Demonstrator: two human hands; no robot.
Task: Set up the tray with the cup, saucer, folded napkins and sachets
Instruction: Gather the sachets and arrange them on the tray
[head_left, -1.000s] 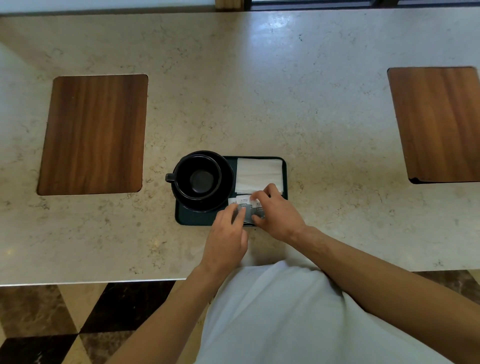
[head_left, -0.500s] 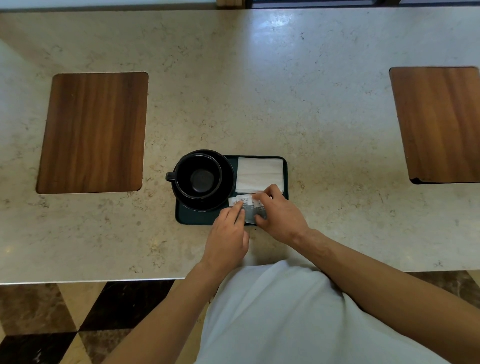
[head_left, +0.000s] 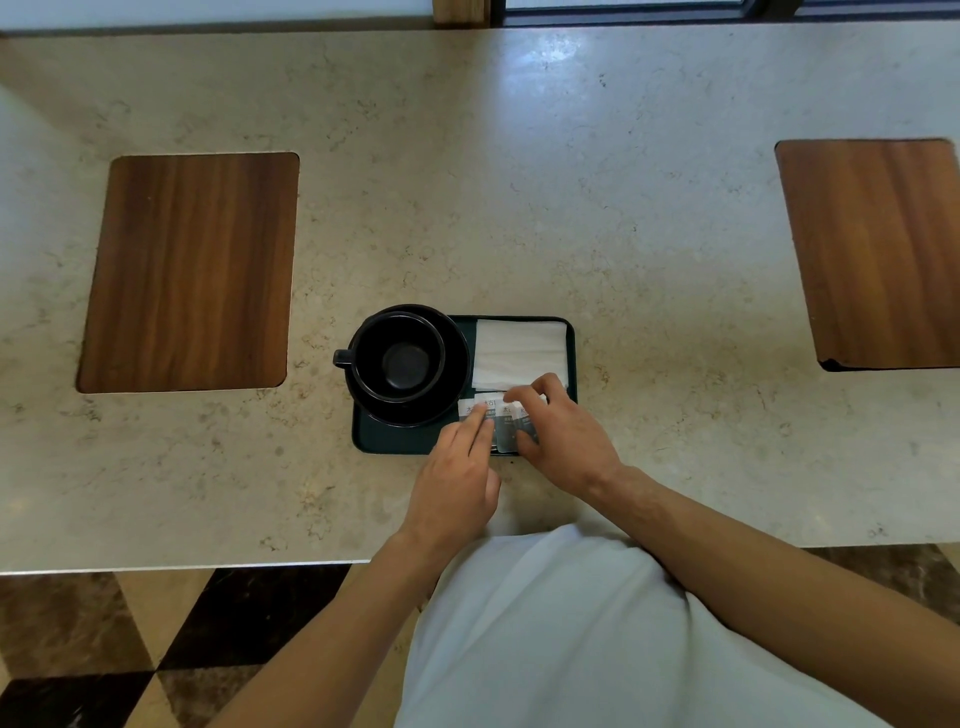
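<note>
Head view: sachets being squared on the tray, task near complete.

Left hand (head_left: 457, 478) presses straight, closed fingers on the sachets (head_left: 493, 415); right hand (head_left: 563, 436) curls round their right end. They lie at the tray (head_left: 395, 441) front, below the napkins (head_left: 519, 353), beside cup (head_left: 400, 356) and saucer (head_left: 457, 384). Advise light, even pressure, edges aligned. Marble counter (head_left: 519, 182), wood insets (head_left: 192, 270); tiled floor below.

Polished beige marble-look stone counter (head_left: 623, 208) with two inset brown wood-grain panels (head_left: 189, 270); matt black ceramic cup (head_left: 400, 358) and saucer (head_left: 452, 384); dark green smooth tray (head_left: 395, 439); soft white paper napkins (head_left: 519, 348); printed sachets (head_left: 501, 415).
</note>
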